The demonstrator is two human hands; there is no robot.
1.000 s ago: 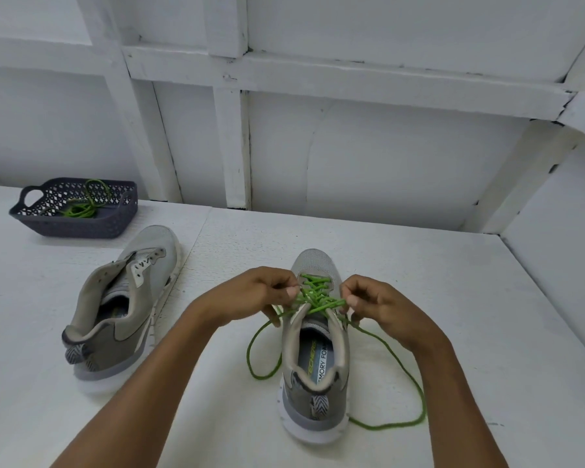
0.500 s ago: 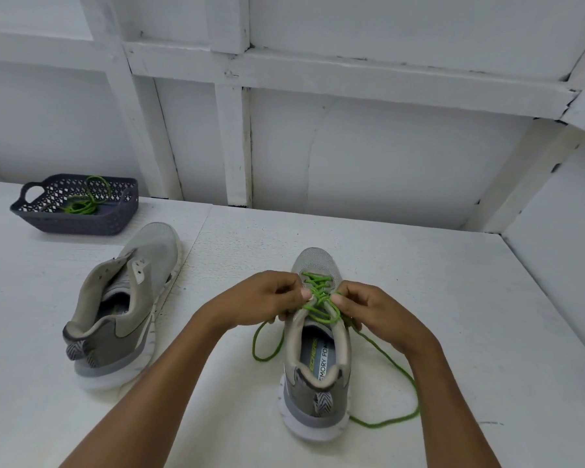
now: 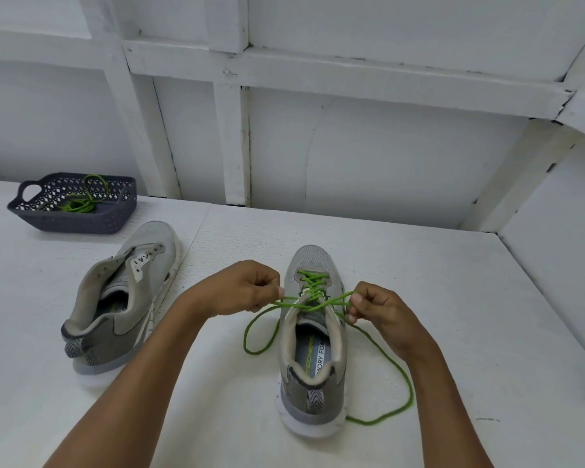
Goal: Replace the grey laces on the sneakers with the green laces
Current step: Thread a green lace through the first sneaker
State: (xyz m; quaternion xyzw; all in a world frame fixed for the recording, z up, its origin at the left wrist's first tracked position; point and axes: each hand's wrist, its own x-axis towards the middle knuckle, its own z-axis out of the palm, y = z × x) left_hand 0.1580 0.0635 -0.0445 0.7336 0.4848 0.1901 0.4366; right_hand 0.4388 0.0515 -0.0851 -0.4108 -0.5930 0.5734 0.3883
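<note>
A grey sneaker [image 3: 313, 366] stands upright in front of me, toe pointing away, threaded with a green lace [image 3: 313, 285]. My left hand [image 3: 240, 288] pinches one strand of that lace left of the shoe. My right hand [image 3: 382, 312] pinches the other strand on the right. The two strands cross over the tongue between my hands. Loose lace ends loop on the table on both sides of the shoe. A second grey sneaker [image 3: 122, 298] lies to the left without any lace.
A dark plastic basket [image 3: 75, 217] at the back left holds another green lace [image 3: 81, 202]. The white table [image 3: 453, 298] ends at white walls behind and to the right.
My hands have moved apart from over the tongue, pulling the crossed lace strands out sideways to the left and right.
</note>
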